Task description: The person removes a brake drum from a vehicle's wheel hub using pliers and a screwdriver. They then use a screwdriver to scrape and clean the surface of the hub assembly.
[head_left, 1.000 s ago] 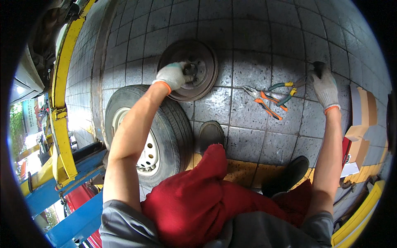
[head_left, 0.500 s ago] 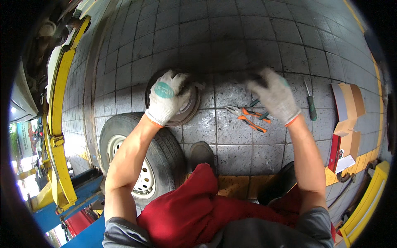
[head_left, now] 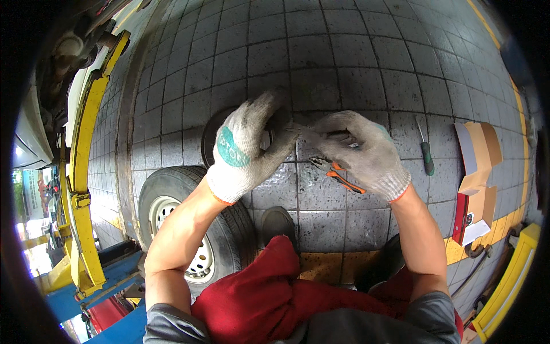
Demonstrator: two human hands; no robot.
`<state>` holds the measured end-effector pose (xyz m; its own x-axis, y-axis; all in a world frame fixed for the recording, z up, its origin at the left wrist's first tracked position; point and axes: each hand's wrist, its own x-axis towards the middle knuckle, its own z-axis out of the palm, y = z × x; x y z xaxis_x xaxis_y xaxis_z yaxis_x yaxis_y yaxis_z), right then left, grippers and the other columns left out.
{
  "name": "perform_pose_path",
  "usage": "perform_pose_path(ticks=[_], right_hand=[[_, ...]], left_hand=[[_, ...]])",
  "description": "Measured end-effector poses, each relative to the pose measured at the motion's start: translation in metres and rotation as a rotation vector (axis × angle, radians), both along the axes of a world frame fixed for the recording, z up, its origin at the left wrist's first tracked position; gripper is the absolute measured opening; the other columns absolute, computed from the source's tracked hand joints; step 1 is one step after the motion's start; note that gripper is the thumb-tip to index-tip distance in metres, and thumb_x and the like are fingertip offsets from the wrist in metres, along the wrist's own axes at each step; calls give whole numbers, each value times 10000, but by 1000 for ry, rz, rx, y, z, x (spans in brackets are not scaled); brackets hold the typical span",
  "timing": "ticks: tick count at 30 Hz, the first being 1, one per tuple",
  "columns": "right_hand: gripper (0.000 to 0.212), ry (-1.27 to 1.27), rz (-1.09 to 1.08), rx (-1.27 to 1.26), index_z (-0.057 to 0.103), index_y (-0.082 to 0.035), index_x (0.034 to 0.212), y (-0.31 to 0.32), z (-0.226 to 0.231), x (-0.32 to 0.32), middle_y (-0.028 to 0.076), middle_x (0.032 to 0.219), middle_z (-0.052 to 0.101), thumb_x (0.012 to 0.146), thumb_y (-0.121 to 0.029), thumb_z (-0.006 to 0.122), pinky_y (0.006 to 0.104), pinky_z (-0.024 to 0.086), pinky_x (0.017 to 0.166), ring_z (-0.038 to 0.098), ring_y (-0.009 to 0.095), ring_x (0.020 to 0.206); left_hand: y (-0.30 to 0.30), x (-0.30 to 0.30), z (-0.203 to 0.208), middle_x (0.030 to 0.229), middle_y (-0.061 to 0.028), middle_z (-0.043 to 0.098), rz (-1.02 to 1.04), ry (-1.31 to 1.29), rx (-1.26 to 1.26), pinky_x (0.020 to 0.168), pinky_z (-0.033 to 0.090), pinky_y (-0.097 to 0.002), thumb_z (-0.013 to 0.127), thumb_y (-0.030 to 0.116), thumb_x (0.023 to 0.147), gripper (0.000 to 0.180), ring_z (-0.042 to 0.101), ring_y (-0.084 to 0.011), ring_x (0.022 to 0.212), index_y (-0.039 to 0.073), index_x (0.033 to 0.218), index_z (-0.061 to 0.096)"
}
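Note:
Both my hands wear white knit gloves, dirtied grey at the fingers. My left hand [head_left: 243, 140] has its thumb and fingers closed around something small and dark that I cannot make out. My right hand [head_left: 364, 155] is close beside it, fingers curled in a pinch; what they hold is blurred and mostly hidden. Behind the left hand lies a round, rusty brake drum [head_left: 211, 137], largely covered by the glove. Below the right hand, orange-and-black handled pliers [head_left: 346, 181] rest on the tiles, their upper part partly covered.
A wheel with its tyre [head_left: 232, 209] lies beside my left forearm. To the right are a green-handled screwdriver [head_left: 427, 155] and an opened cardboard box [head_left: 481, 163]. A yellow lift arm [head_left: 86, 126] stands at left; a yellow frame [head_left: 507, 281] is at lower right.
My left hand has lifted off the brake drum and shifted right. My right hand has moved left beside it, now covering more of the pliers.

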<state>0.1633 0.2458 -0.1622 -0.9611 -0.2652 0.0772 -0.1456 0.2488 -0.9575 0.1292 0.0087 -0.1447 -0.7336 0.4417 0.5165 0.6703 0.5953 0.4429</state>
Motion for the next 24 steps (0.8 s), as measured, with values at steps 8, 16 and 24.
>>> perform_pose_path(ticks=[8,16,24], right_hand=[[302,-236,-89,-351,665,25,1192,-3,13,5,110,1074,726,946,-122,761,277,593,776,711,141,869],[336,-349,-142,-507,640,32,1236,-7,21,4,121,1104,726,946,-96,751,285,578,803,696,156,927],[410,-103,-156,-398,673,31,1226,-31,20,-19,183,1128,735,945,-258,744,368,571,903,722,262,1009]], left_hand=[[1,-7,17,1024,-115,722,-135,-6,-56,699,562,-381,820,116,821,223,690,-310,875,82,1029,747],[13,9,3,1030,-89,730,20,-431,316,758,563,-297,826,115,843,222,702,-188,903,54,1039,739],[21,7,20,1038,-36,698,190,-769,721,849,500,-262,637,123,1025,179,615,-105,941,-14,1135,674]])
